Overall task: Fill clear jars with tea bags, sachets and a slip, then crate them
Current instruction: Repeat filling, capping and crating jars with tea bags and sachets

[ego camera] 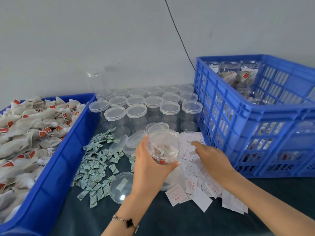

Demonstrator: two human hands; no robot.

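My left hand grips an open clear jar above the table; tea bags and a green sachet lie inside it. My right hand rests with fingers spread on a pile of white slips with red print. Green-and-white sachets are scattered left of the jar. A blue bin at the left holds many tea bags with red tags. At the right stands a blue crate with filled jars inside.
Several lidded clear jars stand in rows at the back, against a pale wall. Loose clear lids lie near the sachets and behind the held jar. A dark cloth covers the table. A black cable runs down the wall.
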